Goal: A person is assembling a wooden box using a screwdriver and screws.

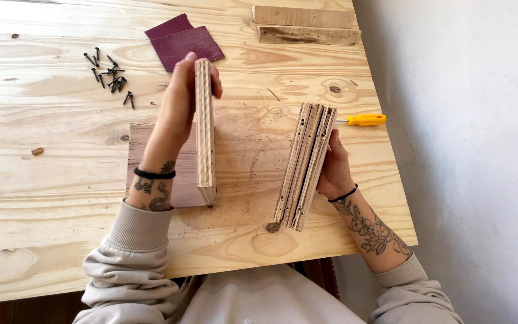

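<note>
- Plywood makes up the single board (205, 129) that stands on its long edge on the desk (49, 180), held upright by the left hand (178, 111).
- Left fingers (214, 81) curl over the far end of that board and pinch it against the palm, so its layered edge faces up.
- Flat under and just left of the upright board lies a pinkish wooden panel (151, 156), partly covered by the left wrist.
- Well to the right of the upright board, the right hand (334, 168) holds a stack of boards (304, 165), also on edge and tilted a little, with its near end resting on the desk.
- Right fingers are hidden behind the stack, so how they are set I cannot tell; only the thumb side and the palm press against its right face.
- Just beyond the stack, a screwdriver with a yellow handle (364, 119) lies on the desk.
- Beyond the upright board lie two sheets of dark red sandpaper (184, 41), overlapping.
- Left of the sandpaper is a scatter of black screws (109, 75).
- Far right of the sandpaper, at the far edge of the desk, lie two rough wooden blocks (304, 25), side by side.
</note>
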